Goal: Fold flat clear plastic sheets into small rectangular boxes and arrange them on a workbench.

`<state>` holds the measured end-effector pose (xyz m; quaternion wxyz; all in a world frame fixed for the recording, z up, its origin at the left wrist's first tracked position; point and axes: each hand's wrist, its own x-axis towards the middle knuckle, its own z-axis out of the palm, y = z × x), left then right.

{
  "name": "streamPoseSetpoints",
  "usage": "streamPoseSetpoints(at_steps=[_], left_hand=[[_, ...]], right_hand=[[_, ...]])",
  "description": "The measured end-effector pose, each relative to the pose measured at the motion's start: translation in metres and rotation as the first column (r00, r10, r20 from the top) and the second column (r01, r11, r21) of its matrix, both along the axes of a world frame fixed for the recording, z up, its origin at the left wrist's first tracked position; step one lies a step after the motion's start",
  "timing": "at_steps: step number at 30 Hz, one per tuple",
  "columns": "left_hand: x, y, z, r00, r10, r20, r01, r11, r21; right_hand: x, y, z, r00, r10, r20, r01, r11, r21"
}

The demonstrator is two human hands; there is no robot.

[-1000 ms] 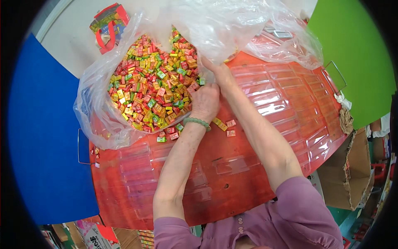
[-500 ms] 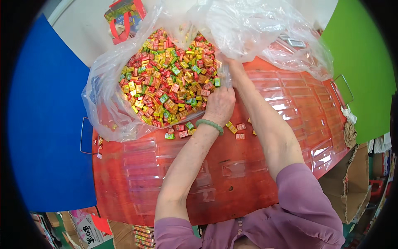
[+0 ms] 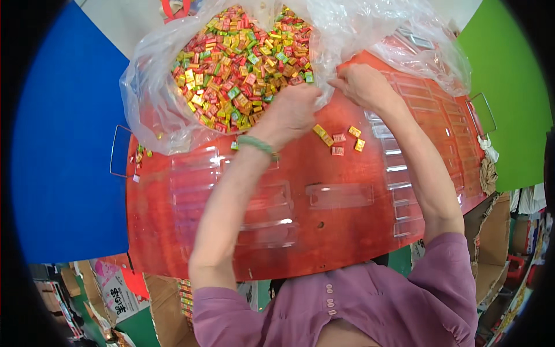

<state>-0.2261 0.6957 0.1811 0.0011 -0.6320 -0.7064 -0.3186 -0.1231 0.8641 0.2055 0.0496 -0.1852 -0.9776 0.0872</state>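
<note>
A large clear plastic bag [image 3: 147,75] lies spread at the far side, heaped with small wrapped candies [image 3: 231,75] in red, yellow, orange and green. My left hand [image 3: 292,113], a green bead bracelet [image 3: 254,143] on its wrist, is at the bag's near right edge. Its fingers look curled in; blur and the hand's back hide what they hold. Just right of the bag's edge is my right hand [image 3: 367,87], fingers bent and thumb apart, with nothing plainly in it. Several loose candies [image 3: 338,137] lie on the red table [image 3: 341,237] below the hands.
Clear plastic trays with compartments [image 3: 399,191] lie at the right, and more trays [image 3: 231,202] at the left. A small clear tray [image 3: 340,195] sits mid-table. Wire handles [image 3: 118,151] stick out at the table's sides. A blue panel [image 3: 69,156] and a green panel [image 3: 509,98] flank it.
Both hands have come apart: the left moved up and slightly left, the right moved right off the bag. The view has shifted, so the table and bag appear higher in the picture.
</note>
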Motion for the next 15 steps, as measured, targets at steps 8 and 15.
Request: streamPoseSetpoints(at_steps=[8,15], left_hand=[[0.001,-0.099,0.021,0.982,0.185,0.031,-0.182,0.981,-0.071],[0.035,-0.111,-0.021,0.978,0.189,-0.091,-0.202,0.965,-0.167]], right_hand=[[0.044,-0.04,-0.051,0.914,0.393,-0.097,-0.405,0.888,-0.219],[0.039,-0.057,-0.059,0.906,0.417,0.07,-0.394,0.892,-0.221]])
